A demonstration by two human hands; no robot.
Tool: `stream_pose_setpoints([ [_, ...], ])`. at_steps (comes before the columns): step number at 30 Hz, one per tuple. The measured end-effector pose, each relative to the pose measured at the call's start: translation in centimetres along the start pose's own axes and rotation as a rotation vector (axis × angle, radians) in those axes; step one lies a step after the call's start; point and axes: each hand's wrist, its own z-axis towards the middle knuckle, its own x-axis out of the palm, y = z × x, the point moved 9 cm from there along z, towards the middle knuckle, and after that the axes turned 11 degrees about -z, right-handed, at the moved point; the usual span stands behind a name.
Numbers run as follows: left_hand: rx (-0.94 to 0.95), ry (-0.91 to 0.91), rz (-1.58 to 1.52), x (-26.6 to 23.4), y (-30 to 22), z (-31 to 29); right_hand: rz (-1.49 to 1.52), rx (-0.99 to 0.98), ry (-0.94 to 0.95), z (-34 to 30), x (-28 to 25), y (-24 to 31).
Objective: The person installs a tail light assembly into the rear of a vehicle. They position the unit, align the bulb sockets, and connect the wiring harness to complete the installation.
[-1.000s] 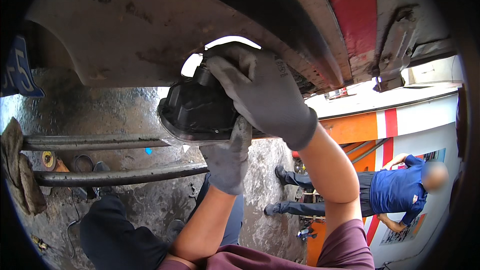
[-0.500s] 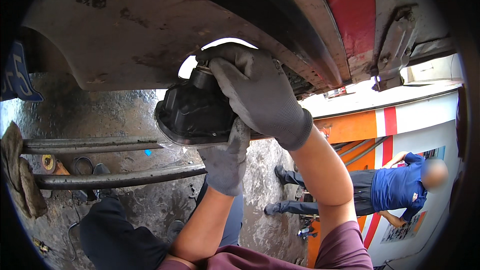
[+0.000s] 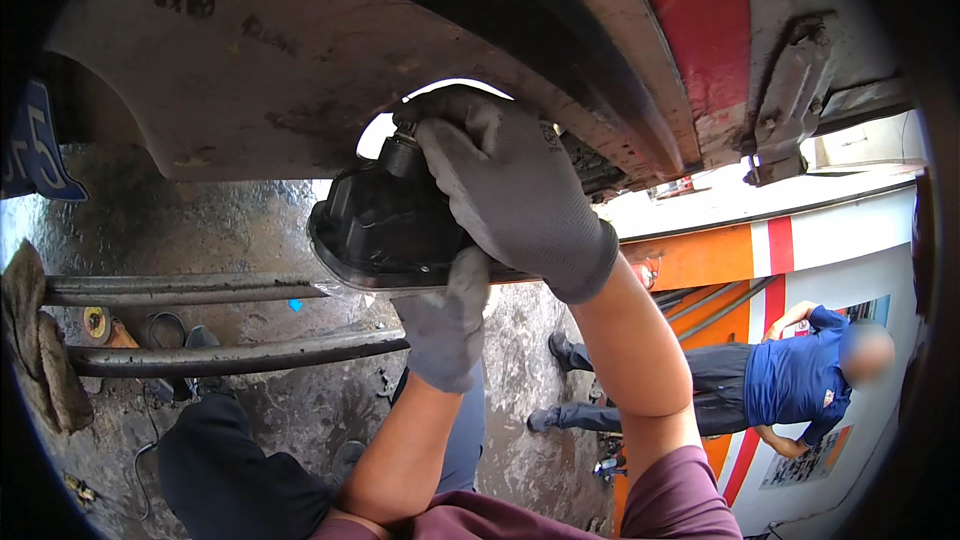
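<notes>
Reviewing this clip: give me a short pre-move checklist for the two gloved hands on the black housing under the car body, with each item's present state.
1. Right hand gripping the top of the black lamp housing: ok.
2. Left hand supporting the housing from below: ok.
3. Both gloves on: ok.
4. Housing lined up with the opening in the body panel: cannot tell, the hands hide it.
5. Person in blue well away from the hands: ok.

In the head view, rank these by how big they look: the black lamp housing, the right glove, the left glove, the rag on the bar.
1. Right glove and black lamp housing: about alike, and partly overlapping, so unranked.
2. Left glove and rag on the bar: close in apparent size; the rag is farther off, so unsure.
</notes>
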Motion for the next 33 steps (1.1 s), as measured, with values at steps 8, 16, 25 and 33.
stream_pose_setpoints([
  [8, -0.048, -0.086, -0.51, -1.4, -0.7, 1.4, 0.061, 0.029, 0.0, 0.0, 0.0, -0.1],
  [16, -0.052, -0.002, -0.239, -0.5, -2.8, 2.7, 0.059, 0.015, -0.014, 0.0, 0.0, -0.1],
  [25, -0.052, -0.061, -0.269, -1.0, -2.2, 2.8, -0.111, -0.043, -0.115, -0.3, -0.5, 0.4],
  [33, -0.077, -0.067, -0.352, -1.9, -0.8, 2.2, -0.344, -0.124, -0.236, -0.2, -0.1, 1.7],
])
